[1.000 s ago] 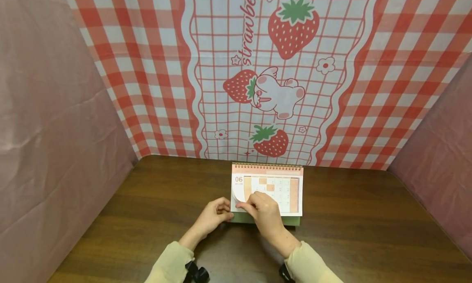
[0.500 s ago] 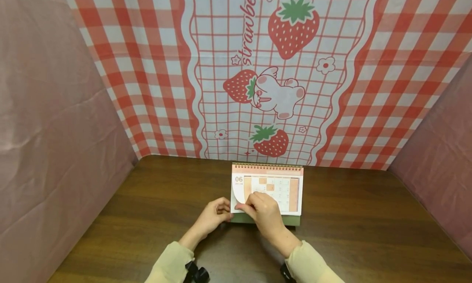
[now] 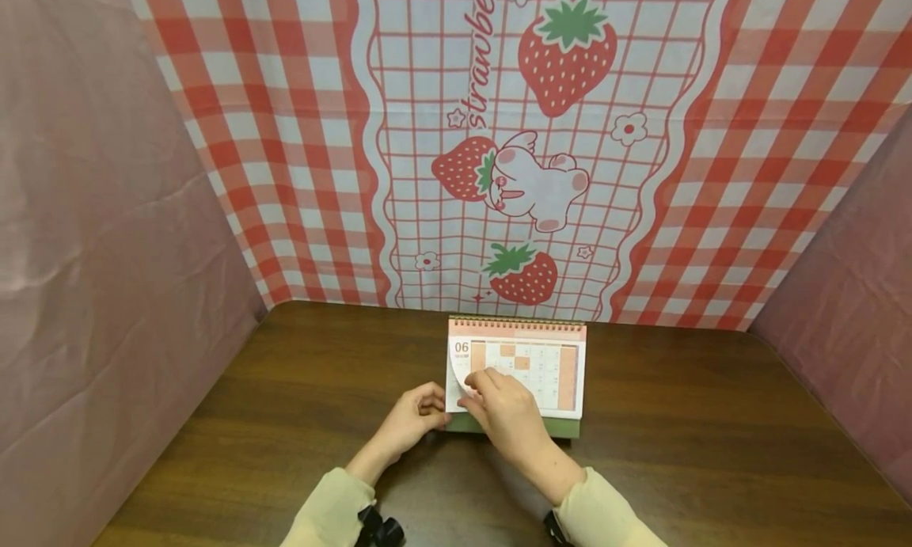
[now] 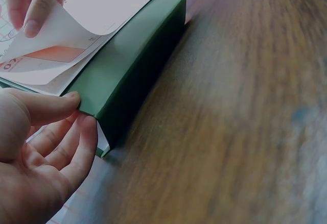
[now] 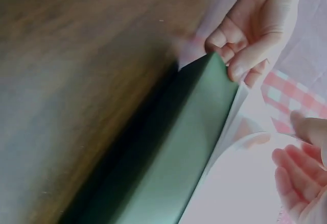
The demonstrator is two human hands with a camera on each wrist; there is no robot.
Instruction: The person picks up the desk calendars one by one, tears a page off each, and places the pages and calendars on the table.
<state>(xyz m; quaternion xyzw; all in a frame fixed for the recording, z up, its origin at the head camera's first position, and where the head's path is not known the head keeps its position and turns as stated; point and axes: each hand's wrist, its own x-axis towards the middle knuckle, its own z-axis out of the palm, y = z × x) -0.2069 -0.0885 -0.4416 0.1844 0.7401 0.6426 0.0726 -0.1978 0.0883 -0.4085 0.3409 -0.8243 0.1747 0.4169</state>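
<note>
A spiral-bound desk calendar (image 3: 556,389) with a green base (image 5: 168,152) stands on the table, its front page marked 06. My left hand (image 3: 411,418) grips the base's near left corner, with thumb on top and fingers at the end, as the left wrist view shows. My right hand (image 3: 509,412) holds the lifted lower left corner of the calendar page (image 4: 56,30). That page curls up between thumb and fingers, which stand a little apart in the right wrist view. Another printed page (image 4: 56,54) shows beneath the curl.
The brown wooden table (image 3: 712,428) extends on both sides of the calendar. A red-and-white strawberry cloth (image 3: 499,135) hangs close behind it. Pink fabric (image 3: 107,254) walls off the left and right sides. Black wrist cameras (image 3: 381,527) sit at both sleeves.
My right hand's fingertips have spread slightly from a tighter pinch, the index finger rising a little over the page. The page corner stays curled. My left hand has not moved.
</note>
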